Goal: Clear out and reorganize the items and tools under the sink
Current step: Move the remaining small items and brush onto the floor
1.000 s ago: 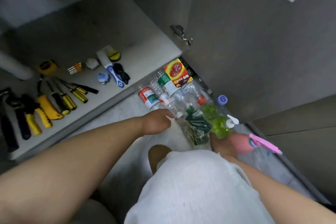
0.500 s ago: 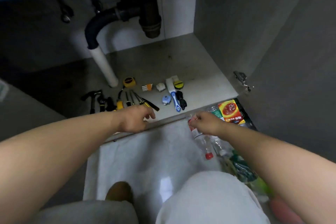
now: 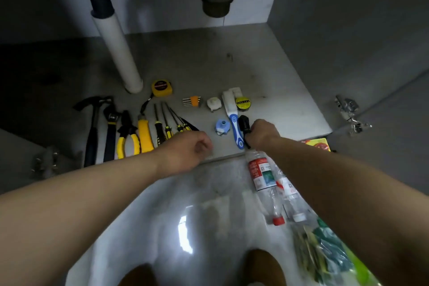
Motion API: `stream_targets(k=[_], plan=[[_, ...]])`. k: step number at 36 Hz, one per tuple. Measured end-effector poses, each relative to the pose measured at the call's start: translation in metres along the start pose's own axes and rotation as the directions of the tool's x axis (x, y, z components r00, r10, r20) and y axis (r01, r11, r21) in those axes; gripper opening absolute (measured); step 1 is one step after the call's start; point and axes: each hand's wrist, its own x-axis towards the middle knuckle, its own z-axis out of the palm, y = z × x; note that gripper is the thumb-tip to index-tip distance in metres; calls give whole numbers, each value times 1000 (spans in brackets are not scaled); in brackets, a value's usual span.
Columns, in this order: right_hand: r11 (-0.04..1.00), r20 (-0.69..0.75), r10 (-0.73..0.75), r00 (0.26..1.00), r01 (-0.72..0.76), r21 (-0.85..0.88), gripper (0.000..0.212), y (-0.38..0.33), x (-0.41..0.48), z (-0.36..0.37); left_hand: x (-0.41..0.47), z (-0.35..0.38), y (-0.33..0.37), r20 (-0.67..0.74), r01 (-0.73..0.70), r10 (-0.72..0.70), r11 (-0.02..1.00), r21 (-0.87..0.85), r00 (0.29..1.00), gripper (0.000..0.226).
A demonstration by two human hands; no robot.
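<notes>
Right hand (image 3: 262, 133): grips a black tool (image 3: 243, 122) at the front edge of the cabinet floor (image 3: 267, 72), just beside a blue-white brush (image 3: 233, 123).
Left hand (image 3: 185, 153): clenched, nothing seen in it, near the screwdrivers (image 3: 162, 123).
Row at left: hammer (image 3: 92, 127), pliers (image 3: 127, 138), tape measure (image 3: 161, 88).
Bottles (image 3: 264, 176): lying on the tiles under the right forearm.
</notes>
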Motion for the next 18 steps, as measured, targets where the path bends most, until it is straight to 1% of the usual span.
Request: stream_targets(k=[1, 3, 5, 7, 8, 10, 11, 14, 15, 16, 18], plan=[[999, -17, 29, 999, -29, 25, 18, 2, 0, 2, 5, 5, 1, -12, 9, -9, 999, -52, 1000, 21], [987, -87, 76, 993, -63, 150, 17, 6, -6, 4, 13, 13, 5, -27, 35, -40, 986, -163, 999, 21], [937, -151, 57, 987, 0, 349, 12, 7, -18, 5, 19, 19, 12, -57, 62, -82, 957, -283, 995, 25], [832, -114, -55, 992, 109, 544, 10, 5, -35, 3, 24, 25, 20, -67, 92, -131, 906, -413, 989, 36], [779, -71, -140, 988, 154, 607, 12, 4, -44, 1, 26, 28, 25, -51, 102, -145, 865, -492, 988, 39], [711, 8, -302, 953, 220, 668, 16, 2, -58, -3, 28, 31, 33, -21, 102, -153, 751, -653, 988, 33], [698, 31, -349, 937, 237, 676, 17, 0, -63, -4, 28, 32, 36, -49, 78, -153, 724, -685, 987, 28], [673, 116, -411, 904, 216, 707, 21, -5, -63, -12, 30, 31, 37, -203, 5, -176, 766, -642, 963, 22], [690, 126, -416, 901, 222, 689, 21, -6, -58, -15, 30, 29, 36, -220, 6, -196, 759, -651, 955, 23], [739, 93, -409, 908, 270, 617, 18, -7, -50, -18, 31, 27, 34, -222, 15, -223, 737, -675, 949, 24], [856, -100, -390, 915, 401, 326, 14, -7, -27, -24, 32, 23, 28, -206, 40, -266, 698, -715, 942, 26]])
